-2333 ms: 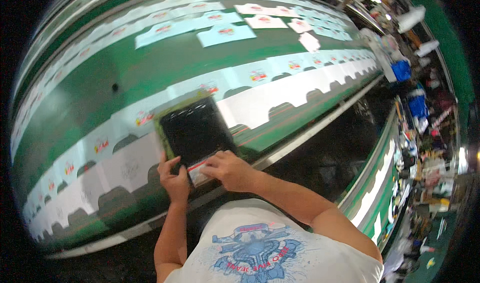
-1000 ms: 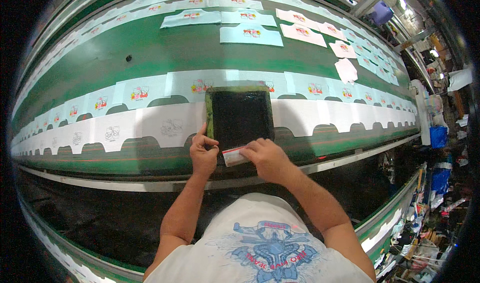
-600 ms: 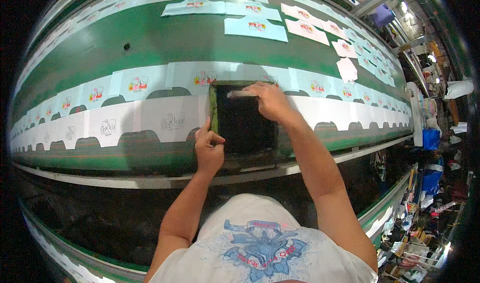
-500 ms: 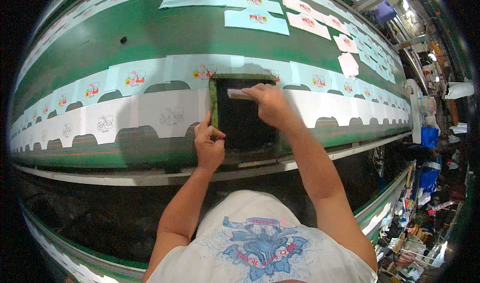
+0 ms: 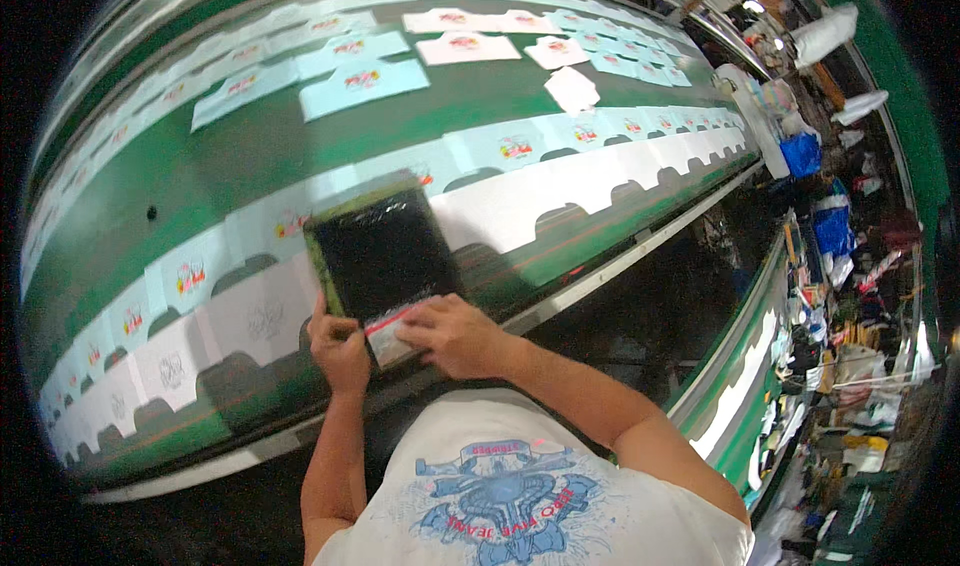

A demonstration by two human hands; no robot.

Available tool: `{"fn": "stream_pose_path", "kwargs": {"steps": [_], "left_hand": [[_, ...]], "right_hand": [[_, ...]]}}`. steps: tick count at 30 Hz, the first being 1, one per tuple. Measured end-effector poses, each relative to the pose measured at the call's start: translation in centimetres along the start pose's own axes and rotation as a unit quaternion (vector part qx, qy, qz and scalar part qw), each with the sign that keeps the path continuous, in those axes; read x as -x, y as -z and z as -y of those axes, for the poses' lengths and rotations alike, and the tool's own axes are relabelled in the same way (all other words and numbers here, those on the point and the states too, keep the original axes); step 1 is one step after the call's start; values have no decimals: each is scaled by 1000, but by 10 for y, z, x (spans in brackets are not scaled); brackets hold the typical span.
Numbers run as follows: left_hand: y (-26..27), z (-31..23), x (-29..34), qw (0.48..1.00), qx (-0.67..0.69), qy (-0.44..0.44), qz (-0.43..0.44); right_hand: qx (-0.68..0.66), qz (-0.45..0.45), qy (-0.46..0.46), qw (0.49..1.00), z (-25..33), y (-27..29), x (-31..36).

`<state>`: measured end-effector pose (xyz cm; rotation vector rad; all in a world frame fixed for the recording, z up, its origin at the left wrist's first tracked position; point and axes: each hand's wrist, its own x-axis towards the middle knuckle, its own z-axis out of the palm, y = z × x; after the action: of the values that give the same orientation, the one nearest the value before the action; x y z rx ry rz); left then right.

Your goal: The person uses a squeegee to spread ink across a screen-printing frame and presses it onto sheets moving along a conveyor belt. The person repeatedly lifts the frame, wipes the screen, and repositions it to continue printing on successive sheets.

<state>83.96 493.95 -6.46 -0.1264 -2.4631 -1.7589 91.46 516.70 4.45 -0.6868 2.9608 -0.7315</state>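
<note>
Lettering [image 5: 567,502] red on white shirt [image 5: 645,496]; right fingers [image 5: 425,324] pinching squeegee [image 5: 383,342]; left fingers [image 5: 320,314] at screen frame [image 5: 318,255], grip unclear.

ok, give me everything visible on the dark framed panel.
The framed panel is flat and four-sided, with a glossy black face, bright streaks near its far end, and a patchy greenish border at the left and far edges. It sits askew in the view over white pieces on the green table. The left hand is at its near-left corner; the right hand holds a pale, red-edged strip at its near end. Material unclear.
</note>
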Motion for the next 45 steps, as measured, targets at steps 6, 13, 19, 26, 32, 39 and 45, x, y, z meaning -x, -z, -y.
{"fn": "stream_pose_path", "kwargs": {"steps": [6, 13, 19, 26, 32, 39, 45], "left_hand": [[-19, -45, 3, 998, -11, -64, -18], [-144, -76, 27, 991, -3, -132, -36], [-224, -87, 42, 997, 45, -61, -24], [-229, -78, 45, 997, 67, -25, -7], [-237, -82, 43, 999, 32, -8, -14], [-238, -83, 41, 999, 38, 24, -21], [-244, -78, 38, 999, 42, 11, -4]], "right_hand": [[-145, -268, -198, 931, -45, 3, 69], [-303, -289, -256, 871, -138, 30, 151], [-314, -235, -251, 885, -201, 62, 211], [-76, -225, -152, 959, -199, 81, 204], [29, -60, 28, 997, -175, 97, 155], [33, 153, 9, 988, -202, 148, 96], [15, 122, -30, 992, -272, 146, 14]]}}
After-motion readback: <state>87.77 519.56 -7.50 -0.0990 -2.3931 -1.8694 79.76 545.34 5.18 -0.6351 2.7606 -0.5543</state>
